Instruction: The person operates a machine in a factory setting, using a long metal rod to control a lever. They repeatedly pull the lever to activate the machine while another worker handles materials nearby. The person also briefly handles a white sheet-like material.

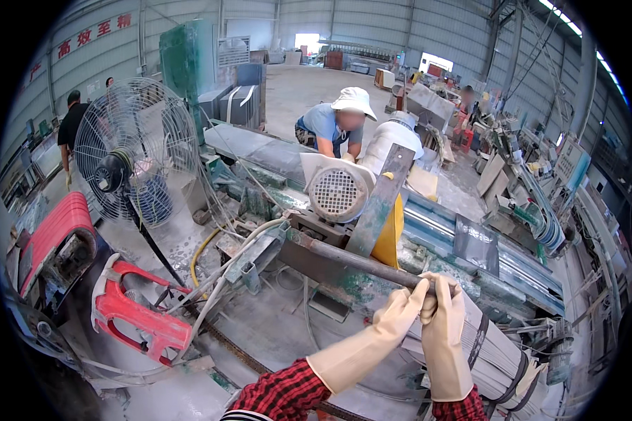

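Note:
Cream rubber gloves cover both hands, which meet at the right end of a long round metal bar [351, 258]. My left hand [402, 309] is closed at the bar's end, its fingertips up against the other glove. My right hand [444, 303] curls over the same end, fingers bent; the palms and what lies between the hands are hidden. The bar runs left along a dusty machine with a round motor grille [338, 194] and an upright flat steel plate [380, 203]. A yellow flap [390, 235] hangs just behind the bar.
A co-worker in a white hat [354, 100] bends over the machine's far side. A caged fan [137, 151] and a red plastic chair [139, 312] stand left. Strapped pale slabs [498, 358] lie beside my right forearm. Hoses and a cable [218, 281] cross near the machine.

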{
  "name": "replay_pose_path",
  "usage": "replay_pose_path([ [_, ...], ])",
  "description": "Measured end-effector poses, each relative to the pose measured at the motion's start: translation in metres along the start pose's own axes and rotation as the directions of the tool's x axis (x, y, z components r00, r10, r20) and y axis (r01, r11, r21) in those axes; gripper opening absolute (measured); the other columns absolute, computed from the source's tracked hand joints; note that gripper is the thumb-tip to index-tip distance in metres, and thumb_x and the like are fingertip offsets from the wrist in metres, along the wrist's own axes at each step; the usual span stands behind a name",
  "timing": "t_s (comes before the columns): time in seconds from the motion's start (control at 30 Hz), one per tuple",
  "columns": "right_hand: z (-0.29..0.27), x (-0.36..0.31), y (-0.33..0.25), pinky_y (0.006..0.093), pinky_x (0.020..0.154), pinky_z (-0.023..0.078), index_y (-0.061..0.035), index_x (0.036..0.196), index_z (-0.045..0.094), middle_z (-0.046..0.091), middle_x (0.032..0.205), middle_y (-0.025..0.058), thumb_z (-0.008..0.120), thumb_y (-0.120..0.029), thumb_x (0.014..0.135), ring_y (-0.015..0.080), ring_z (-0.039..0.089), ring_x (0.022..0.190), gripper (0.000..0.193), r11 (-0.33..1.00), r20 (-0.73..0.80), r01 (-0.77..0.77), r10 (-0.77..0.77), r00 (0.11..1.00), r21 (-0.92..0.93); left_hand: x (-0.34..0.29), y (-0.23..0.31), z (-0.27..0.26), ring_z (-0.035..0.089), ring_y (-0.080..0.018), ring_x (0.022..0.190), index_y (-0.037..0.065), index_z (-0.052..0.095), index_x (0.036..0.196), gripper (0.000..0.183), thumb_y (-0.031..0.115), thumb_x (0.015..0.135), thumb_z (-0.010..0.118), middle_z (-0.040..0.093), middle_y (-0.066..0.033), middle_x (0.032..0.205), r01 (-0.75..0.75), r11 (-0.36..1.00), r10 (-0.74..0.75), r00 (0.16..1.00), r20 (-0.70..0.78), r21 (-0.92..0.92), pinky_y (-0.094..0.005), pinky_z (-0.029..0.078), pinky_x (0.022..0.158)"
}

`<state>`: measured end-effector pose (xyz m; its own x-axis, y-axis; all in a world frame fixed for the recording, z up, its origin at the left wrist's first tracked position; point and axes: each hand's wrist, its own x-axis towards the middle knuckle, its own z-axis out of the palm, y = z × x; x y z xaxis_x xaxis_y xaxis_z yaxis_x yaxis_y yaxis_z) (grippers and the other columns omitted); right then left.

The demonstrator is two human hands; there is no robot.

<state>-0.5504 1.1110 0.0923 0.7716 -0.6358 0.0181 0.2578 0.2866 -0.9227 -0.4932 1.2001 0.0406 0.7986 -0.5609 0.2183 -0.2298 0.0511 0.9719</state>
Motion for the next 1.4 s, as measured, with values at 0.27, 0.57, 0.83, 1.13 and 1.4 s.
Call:
replay_pose_path([
  [0.27, 0.01, 0.059, 0.017, 0.0233, 0.038, 0.022, -0.0092, 0.113, 0.057, 0.044, 0.062, -0.0026, 0.055, -0.041, 0.103, 0.0057, 0.03, 0.041, 0.034, 0.988, -0.295, 0.152, -0.156, 0.943, -0.037, -0.039, -0.044, -0.13, 0.052, -0.0393, 0.123, 0.009, 0.055, 0.135, 0.068, 0.021, 0.073, 0.077, 0.054, -0.0167, 0.136, -0.511, 0.5, 0.506, 0.828, 0.243, 0.7, -0.0476, 0.041, 0.106],
  [0.57, 0.292, 0.274, -0.07, 0.0432, 0.084, 0.051, 0.0015, 0.117, 0.061, 0.067, 0.097, 0.0151, 0.068, -0.033, 0.084, 0.0265, 0.063, 0.096, 0.048, 0.355, 0.435, 0.52, -0.293, 0.851, -0.777, -0.042, -0.086, -0.144, 0.048, -0.0331, 0.134, 0.011, 0.052, 0.141, 0.07, 0.019, 0.075, 0.074, 0.05, -0.0133, 0.146, -0.542, 0.528, 0.517, 0.816, 0.259, 0.654, -0.046, 0.038, 0.111],
  [0.83, 0.473, 0.109, 0.06, 0.0494, 0.1, 0.05, -0.0084, 0.144, 0.043, 0.061, 0.131, 0.0198, 0.031, -0.023, 0.104, 0.0342, 0.062, 0.12, 0.045, 0.205, 0.679, 0.7, -0.172, 0.714, -0.684, -0.052, -0.098, -0.145, 0.043, -0.0255, 0.139, 0.015, 0.044, 0.149, 0.05, 0.031, 0.101, 0.043, 0.045, -0.0102, 0.152, -0.349, 0.672, 0.255, 0.937, 0.238, 0.653, -0.0425, 0.03, 0.118],
  [1.13, 0.317, -0.061, 0.275, 0.0468, 0.058, 0.055, -0.0135, 0.074, 0.075, 0.073, 0.077, 0.0072, 0.063, -0.022, 0.083, 0.0283, 0.072, 0.071, 0.017, -0.254, 0.854, 0.964, 0.481, 0.198, -0.081, -0.053, -0.09, -0.143, 0.055, -0.0407, 0.124, 0.01, 0.053, 0.14, 0.063, 0.015, 0.08, 0.07, 0.054, -0.0215, 0.138, -0.496, 0.521, 0.469, 0.846, 0.253, 0.695, -0.0511, 0.042, 0.107],
  [1.4, 0.059, -0.08, 0.168, 0.0365, 0.093, 0.048, -0.0103, 0.08, 0.067, 0.064, 0.08, 0.0053, 0.059, -0.016, 0.09, 0.0232, 0.062, 0.078, 0.014, -0.482, 0.904, 0.779, 0.348, -0.25, 0.401, -0.281, -0.156, -0.199, 0.059, -0.0325, 0.117, 0.001, 0.054, 0.137, 0.045, 0.025, 0.099, 0.058, 0.061, -0.02, 0.126, 0.131, 0.769, -0.107, 0.991, -0.076, 0.625, -0.0446, 0.047, 0.101],
])
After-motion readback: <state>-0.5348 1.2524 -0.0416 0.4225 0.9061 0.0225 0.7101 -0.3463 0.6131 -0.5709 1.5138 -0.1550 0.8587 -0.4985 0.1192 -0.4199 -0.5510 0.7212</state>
